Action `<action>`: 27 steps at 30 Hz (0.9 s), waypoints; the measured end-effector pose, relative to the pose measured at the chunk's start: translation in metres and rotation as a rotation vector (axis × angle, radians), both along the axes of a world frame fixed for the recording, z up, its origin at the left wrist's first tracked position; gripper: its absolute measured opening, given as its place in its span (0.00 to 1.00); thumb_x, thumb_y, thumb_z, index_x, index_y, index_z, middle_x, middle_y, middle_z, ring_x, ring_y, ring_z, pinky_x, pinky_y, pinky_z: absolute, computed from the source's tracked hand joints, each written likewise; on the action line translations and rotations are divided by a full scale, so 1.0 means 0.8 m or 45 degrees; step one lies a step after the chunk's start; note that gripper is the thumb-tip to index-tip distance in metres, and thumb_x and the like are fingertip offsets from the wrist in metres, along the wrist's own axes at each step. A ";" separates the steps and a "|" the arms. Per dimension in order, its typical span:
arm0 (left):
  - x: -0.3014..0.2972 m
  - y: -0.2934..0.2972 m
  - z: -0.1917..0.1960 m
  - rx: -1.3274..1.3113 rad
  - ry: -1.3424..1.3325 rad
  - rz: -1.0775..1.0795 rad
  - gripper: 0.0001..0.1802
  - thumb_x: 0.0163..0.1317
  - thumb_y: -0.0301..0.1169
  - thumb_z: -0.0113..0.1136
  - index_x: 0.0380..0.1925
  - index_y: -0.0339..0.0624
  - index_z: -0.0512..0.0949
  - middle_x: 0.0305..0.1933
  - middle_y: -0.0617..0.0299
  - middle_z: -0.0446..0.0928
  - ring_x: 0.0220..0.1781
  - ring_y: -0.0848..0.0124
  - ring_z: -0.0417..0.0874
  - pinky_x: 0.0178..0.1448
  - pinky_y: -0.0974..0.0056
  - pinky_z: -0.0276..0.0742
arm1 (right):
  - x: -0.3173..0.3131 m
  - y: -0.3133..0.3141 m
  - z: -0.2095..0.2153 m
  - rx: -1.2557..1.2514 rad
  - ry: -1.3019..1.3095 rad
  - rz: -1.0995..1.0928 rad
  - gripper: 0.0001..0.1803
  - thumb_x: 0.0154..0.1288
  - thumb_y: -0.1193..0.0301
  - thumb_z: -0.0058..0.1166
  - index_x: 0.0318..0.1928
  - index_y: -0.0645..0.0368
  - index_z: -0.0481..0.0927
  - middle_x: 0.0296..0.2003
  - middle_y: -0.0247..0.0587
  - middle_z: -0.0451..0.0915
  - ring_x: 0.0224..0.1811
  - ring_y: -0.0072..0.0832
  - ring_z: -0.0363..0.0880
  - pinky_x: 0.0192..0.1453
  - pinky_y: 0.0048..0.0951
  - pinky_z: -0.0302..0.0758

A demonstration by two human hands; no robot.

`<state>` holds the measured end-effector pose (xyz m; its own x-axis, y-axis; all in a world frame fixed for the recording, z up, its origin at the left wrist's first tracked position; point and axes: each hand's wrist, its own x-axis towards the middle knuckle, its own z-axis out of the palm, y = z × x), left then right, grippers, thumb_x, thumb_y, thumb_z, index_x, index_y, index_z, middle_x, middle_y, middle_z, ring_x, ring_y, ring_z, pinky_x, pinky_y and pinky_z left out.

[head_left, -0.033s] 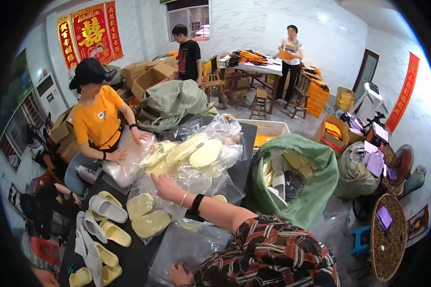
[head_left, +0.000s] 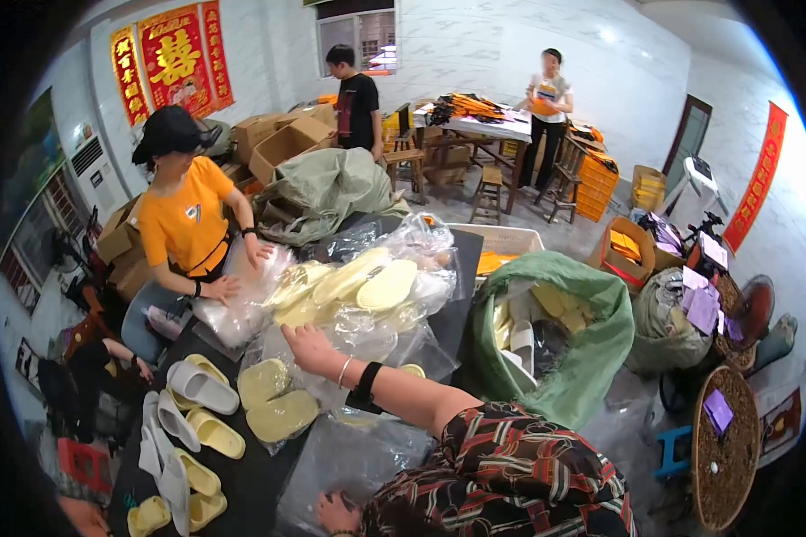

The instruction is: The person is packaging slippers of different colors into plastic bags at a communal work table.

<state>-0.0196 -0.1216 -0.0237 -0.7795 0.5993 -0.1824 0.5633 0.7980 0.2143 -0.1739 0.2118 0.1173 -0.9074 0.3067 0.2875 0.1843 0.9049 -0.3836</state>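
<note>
I am looking first at the pale yellow slippers (head_left: pixel 358 285), soft moulded foam by the look of them, which are lying bagged in clear crinkled plastic on the dark table (head_left: pixel 251 479). Their long axes are running from lower left to upper right, and the heap is sitting just beyond and slightly right of the right hand (head_left: pixel 309 347), up the table from it. That hand is resting flat with its fingers spread on the plastic at the heap's near edge; it is gripping nothing that I can make out. A bangle and a dark band are circling its wrist. The left hand (head_left: pixel 336 513) is lying low at the frame's edge, pressing on an empty clear bag (head_left: pixel 349 461); I cannot tell whether it is clenched. The right hand is clearly the nearer one.

Loose slippers (head_left: pixel 197 421), white and yellow, are lying to the left. A person in an orange shirt (head_left: pixel 186 219) is handling more plastic opposite. A green woven sack (head_left: pixel 582 349) is gaping open on the right.
</note>
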 end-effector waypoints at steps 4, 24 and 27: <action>-0.007 0.001 -0.034 -0.028 -0.171 0.157 0.34 0.40 0.43 0.71 0.51 0.56 0.73 0.60 0.47 0.62 0.61 0.47 0.64 0.61 0.46 0.63 | -0.013 0.006 0.001 0.140 0.059 0.108 0.17 0.55 0.75 0.51 0.46 0.60 0.68 0.31 0.50 0.79 0.40 0.47 0.78 0.40 0.43 0.76; -0.002 -0.002 0.019 0.455 0.213 0.382 0.50 0.45 0.47 0.70 0.67 0.45 0.58 0.70 0.45 0.53 0.69 0.48 0.57 0.67 0.43 0.56 | -0.053 -0.081 0.197 -0.662 0.550 0.888 0.06 0.60 0.79 0.51 0.39 0.64 0.77 0.26 0.41 0.81 0.27 0.27 0.80 0.32 0.27 0.76; -0.007 0.008 0.136 0.678 0.420 0.414 0.66 0.38 0.51 0.74 0.71 0.37 0.43 0.74 0.42 0.40 0.76 0.49 0.43 0.72 0.44 0.47 | 0.010 -0.102 0.274 -0.257 0.481 0.892 0.07 0.62 0.78 0.51 0.41 0.64 0.76 0.27 0.36 0.81 0.27 0.19 0.79 0.33 0.22 0.76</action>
